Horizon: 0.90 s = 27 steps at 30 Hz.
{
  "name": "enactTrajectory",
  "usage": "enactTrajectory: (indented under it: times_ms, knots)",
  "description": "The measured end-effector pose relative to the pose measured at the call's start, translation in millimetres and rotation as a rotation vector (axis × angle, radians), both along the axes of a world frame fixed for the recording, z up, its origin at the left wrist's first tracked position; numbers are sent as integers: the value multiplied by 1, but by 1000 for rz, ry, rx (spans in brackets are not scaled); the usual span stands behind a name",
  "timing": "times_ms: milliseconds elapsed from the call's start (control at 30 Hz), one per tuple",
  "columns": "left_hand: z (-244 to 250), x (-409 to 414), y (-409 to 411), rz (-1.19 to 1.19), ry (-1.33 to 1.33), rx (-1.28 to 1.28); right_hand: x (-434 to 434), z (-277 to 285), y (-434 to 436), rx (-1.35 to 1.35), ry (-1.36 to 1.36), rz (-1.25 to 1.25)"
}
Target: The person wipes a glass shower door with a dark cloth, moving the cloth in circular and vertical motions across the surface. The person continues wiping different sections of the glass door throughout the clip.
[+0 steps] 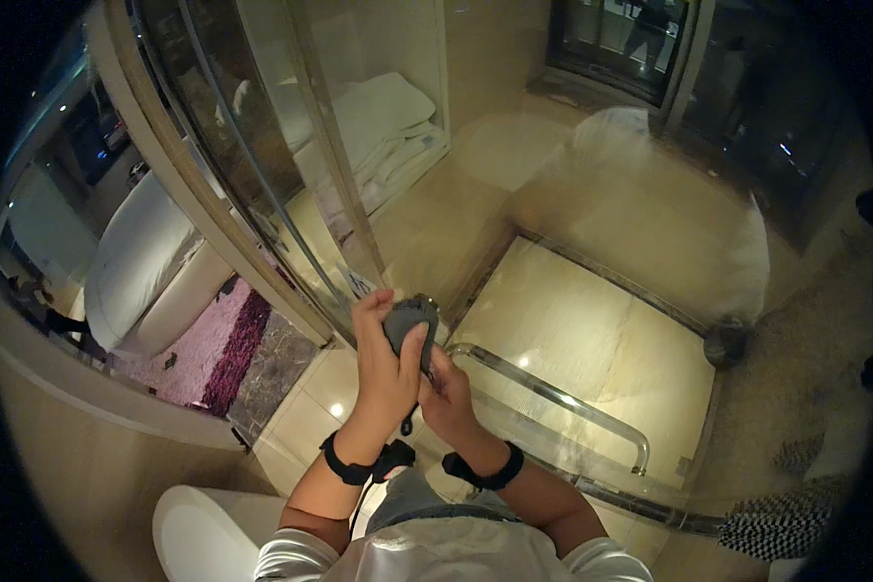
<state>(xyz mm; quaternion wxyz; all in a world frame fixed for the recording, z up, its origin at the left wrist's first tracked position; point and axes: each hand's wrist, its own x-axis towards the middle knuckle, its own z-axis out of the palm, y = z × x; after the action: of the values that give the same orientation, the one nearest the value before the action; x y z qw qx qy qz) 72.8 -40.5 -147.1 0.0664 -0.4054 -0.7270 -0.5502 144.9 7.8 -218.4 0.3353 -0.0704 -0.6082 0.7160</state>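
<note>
My left hand [389, 364] wraps around a dark grey handheld object [406, 326] with a rounded top, its thumb lying across the front. What kind of object it is, I cannot tell. Lower down, my right hand [447, 393] grips the same object's narrow end, with its fingers partly hidden. A small dark loop [406, 424] hangs below the hands. Both hands are in front of the glass shower panel, close to one end of a long metal bar handle [553, 393].
Behind the glass is a pale stone shower floor [589, 342]. A white toilet [200, 535] stands at lower left. Through the doorway, a round white bed [142, 254] and a pink and purple rug [222, 342] show. A checked cloth [778, 520] is at lower right.
</note>
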Motion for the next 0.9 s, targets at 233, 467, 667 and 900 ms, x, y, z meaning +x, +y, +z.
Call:
enactTrajectory:
  times_ms: [233, 467, 667, 900]
  knots:
    - [-55, -25, -20, -423, -119, 147, -5, -2, -30, -215, -152, -233]
    - [-73, -38, -44, -591, 137, 76, -17, -18, -59, -164, 60, -528]
    - [-67, -48, -91, -513, 357, 122, -5, -8, -111, -161, 73, -655]
    - [-57, -36, -141, -669, 186, 264, 21, 0, -178, 66, 0, -811]
